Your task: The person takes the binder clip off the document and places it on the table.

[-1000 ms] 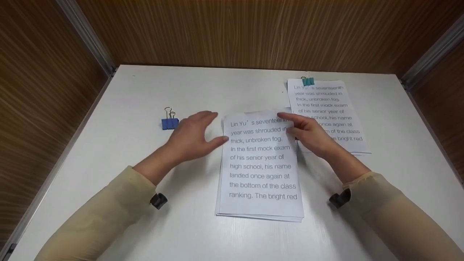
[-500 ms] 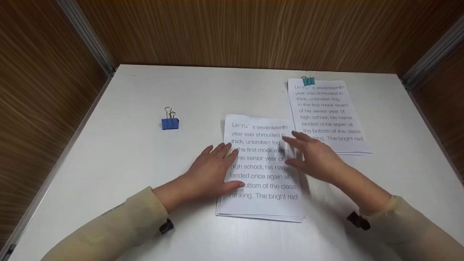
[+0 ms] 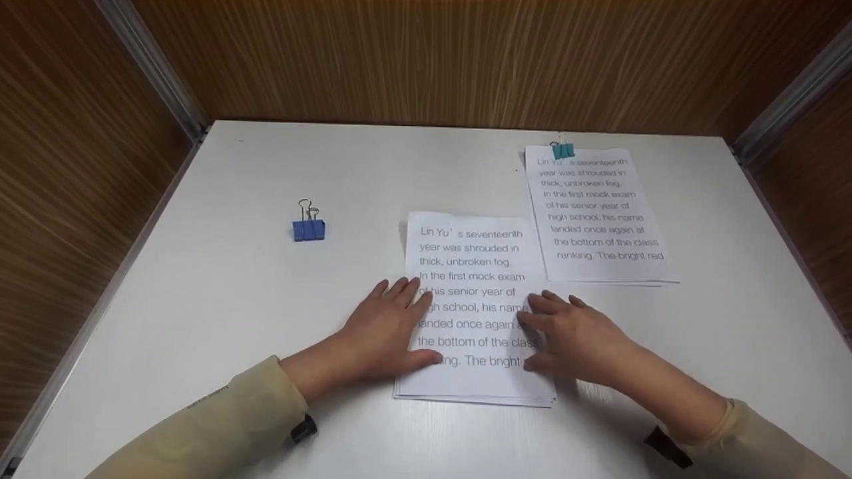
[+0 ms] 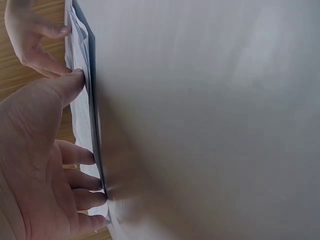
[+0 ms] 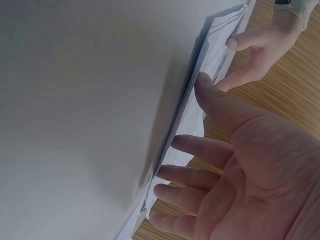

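A stack of printed paper sheets (image 3: 476, 279) lies on the white table, its bottom edges slightly uneven. My left hand (image 3: 386, 329) touches the stack's left edge, fingers spread, thumb over the lower lines of text. On the opposite side my right hand (image 3: 582, 336) touches the right edge with its fingers and thumb apart. Both wrist views show the left hand (image 4: 45, 165) and the right hand (image 5: 235, 175) with extended fingertips along the stack's side. Neither hand is curled round the sheets.
A blue binder clip (image 3: 309, 230) stands on the table to the left of the stack. At the back right lies a second stack of printed sheets (image 3: 599, 219) with a teal binder clip (image 3: 563, 151) on its top edge. Wood-grain panels (image 3: 466, 60) enclose the table.
Both hands have moved from the stack's top end down to its sides. The right hand has come down from above onto the right edge. The stack's top edge now lies lower.
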Demonstrator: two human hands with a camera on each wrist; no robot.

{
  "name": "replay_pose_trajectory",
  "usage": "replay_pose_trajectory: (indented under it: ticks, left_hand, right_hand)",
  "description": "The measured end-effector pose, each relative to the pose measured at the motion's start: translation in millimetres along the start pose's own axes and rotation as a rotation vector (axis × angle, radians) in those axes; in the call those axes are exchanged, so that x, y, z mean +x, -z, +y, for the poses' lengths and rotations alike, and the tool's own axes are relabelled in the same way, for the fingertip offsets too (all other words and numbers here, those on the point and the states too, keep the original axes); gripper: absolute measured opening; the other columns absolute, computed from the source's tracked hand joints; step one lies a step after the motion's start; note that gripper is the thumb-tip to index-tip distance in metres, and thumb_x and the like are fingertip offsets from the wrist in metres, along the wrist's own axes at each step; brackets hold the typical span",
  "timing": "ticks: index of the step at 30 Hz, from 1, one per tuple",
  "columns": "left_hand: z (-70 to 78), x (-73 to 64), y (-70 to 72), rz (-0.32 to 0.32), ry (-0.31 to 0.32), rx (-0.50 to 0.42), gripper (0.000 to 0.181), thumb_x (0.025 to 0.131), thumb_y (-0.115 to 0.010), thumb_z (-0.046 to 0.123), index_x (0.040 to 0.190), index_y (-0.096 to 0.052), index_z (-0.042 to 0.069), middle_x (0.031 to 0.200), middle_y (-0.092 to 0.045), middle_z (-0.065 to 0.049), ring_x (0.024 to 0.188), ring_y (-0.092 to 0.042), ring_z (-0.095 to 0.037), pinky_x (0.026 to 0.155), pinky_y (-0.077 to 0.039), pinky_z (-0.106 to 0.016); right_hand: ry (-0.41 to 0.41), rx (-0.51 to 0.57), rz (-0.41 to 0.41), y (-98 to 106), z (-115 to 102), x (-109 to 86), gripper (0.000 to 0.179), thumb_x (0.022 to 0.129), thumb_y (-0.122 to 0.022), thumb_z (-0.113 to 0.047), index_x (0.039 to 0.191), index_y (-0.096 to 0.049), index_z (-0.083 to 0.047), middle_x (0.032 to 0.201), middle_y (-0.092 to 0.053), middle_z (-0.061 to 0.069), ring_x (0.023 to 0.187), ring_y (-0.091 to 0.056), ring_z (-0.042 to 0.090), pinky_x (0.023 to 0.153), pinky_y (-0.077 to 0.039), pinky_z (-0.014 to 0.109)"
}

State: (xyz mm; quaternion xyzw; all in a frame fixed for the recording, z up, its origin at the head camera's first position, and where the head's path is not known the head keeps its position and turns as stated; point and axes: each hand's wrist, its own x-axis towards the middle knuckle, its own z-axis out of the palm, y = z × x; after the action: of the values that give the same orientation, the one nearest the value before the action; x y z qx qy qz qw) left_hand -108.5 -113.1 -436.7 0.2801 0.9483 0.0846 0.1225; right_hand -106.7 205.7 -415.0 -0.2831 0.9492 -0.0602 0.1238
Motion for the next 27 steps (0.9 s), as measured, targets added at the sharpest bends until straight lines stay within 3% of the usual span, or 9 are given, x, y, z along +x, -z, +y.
replay_pose_trajectory:
  ticks: [9,16,27]
  left_hand:
    - [-19.4,5.9,7.8,-0.004,0.019,0.011,0.1,0.094,-0.061,0.073,0.162,-0.041,0.002,0.168,-0.033,-0.024,0.157,-0.029,-0.039,0.129,-0.019,-0.053]
    - [-42.0,8.8,16.6,-0.048,0.064,-0.003,0.101,0.094,-0.062,0.072,0.164,-0.038,0.003,0.17,-0.03,-0.023,0.159,-0.025,-0.04,0.13,-0.016,-0.051]
    - [-75.2,2.3,28.8,-0.096,0.095,0.014,0.1,0.094,-0.065,0.068,0.164,-0.037,0.003,0.171,-0.027,-0.024,0.159,-0.023,-0.041,0.13,-0.014,-0.052]
  right_hand:
    - [0.016,0.079,-0.012,-3,4,17.9,0.082,0.085,-0.088,-0.042,0.151,-0.059,-0.003,0.161,-0.045,0.024,0.151,-0.039,0.045,0.119,-0.032,0.067]
    - [0.032,0.136,-0.036,1,-1,42.5,0.085,0.089,-0.085,-0.045,0.155,-0.053,-0.004,0.166,-0.039,0.023,0.155,-0.033,0.042,0.123,-0.027,0.065]
    - [0.076,0.113,-0.032,1,-21,75.7,0.085,0.091,-0.082,-0.049,0.157,-0.051,-0.004,0.166,-0.038,0.024,0.154,-0.033,0.043,0.123,-0.028,0.064]
